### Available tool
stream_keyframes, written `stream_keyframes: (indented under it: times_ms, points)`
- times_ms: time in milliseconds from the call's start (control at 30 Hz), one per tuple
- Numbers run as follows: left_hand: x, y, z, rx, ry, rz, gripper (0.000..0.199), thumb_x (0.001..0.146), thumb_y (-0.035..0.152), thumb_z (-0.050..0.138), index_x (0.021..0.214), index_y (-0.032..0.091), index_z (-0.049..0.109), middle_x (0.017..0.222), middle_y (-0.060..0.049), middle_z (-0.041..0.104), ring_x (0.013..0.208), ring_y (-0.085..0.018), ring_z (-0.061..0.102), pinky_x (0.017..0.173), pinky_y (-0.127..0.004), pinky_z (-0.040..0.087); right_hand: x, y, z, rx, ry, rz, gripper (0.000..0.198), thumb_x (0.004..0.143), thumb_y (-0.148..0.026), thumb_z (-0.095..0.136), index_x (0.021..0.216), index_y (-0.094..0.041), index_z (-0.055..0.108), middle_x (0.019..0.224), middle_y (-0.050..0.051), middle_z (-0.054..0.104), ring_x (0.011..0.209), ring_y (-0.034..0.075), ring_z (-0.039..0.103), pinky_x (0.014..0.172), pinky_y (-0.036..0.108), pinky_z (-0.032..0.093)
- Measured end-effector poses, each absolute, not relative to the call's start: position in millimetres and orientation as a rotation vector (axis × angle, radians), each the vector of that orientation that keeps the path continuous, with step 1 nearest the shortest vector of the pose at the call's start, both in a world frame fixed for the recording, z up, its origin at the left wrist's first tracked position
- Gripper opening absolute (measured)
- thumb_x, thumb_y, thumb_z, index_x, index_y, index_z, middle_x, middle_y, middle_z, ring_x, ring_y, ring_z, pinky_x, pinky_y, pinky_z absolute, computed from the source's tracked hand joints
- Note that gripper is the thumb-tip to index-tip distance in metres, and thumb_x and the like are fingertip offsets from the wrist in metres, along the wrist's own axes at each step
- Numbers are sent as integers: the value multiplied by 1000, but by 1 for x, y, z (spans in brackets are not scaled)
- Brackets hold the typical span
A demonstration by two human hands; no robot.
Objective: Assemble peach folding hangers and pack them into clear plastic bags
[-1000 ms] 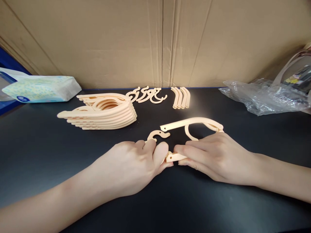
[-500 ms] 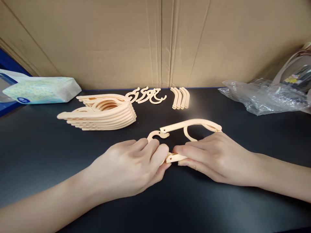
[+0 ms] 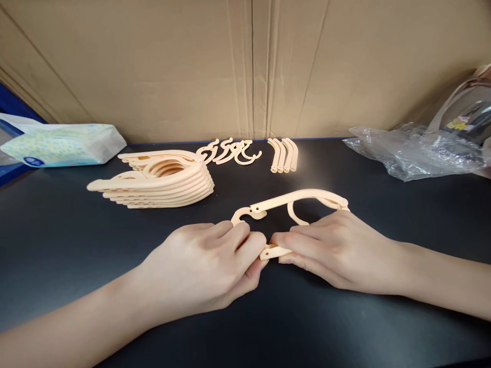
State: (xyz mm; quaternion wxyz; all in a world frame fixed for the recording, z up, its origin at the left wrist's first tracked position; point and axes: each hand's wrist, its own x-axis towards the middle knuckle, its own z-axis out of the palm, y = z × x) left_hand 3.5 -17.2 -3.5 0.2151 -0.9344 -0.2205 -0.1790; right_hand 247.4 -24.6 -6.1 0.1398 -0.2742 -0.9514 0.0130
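My right hand (image 3: 337,250) is closed round a cream plastic folding hanger (image 3: 303,195), whose long arm arches away beyond the fingers and whose curved hook shows beneath it. Closed as well, my left hand (image 3: 215,263) grips a cream curved hanger piece (image 3: 240,212); most of it is hidden by the fingers. The tip of that piece meets the holed end of the long arm. Between the two hands, a shorter holed end of the hanger sticks out near the left thumb and index finger. My palms hide how the parts join there.
Behind my left hand stands a stack of cream folded hangers (image 3: 169,184). Several loose hooks (image 3: 245,153) and several curved bars (image 3: 284,155) lie farther back. A tissue pack (image 3: 65,145) is at left, clear plastic bags (image 3: 406,151) at right, and a cardboard wall (image 3: 184,66) behind.
The long arm's holed end has dropped slightly towards the tip of the piece in my left hand. Both hands keep their grips, and the whole view has shifted a little.
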Motion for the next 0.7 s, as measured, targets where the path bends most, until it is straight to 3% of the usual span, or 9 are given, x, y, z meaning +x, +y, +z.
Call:
stream_keyframes:
  times_ms: [467,700]
  points:
    - [7,-20,5,-2619,-562,-422,31,97,17,42,66,21,46,55,4,46,45,-14,49,44,-30,33,248,-24,-7,-752,-2734,-35,41,109,-30,30,99,-15,66,67,-2,62,51,10,53,50,25,35]
    - [8,-23,-4,-2702,-582,-415,22,102,23,39,83,20,51,63,4,52,48,-16,53,43,-33,33,243,-25,-7,-705,-2703,-113,38,107,-28,33,92,-16,66,64,-3,57,49,10,47,47,27,31]
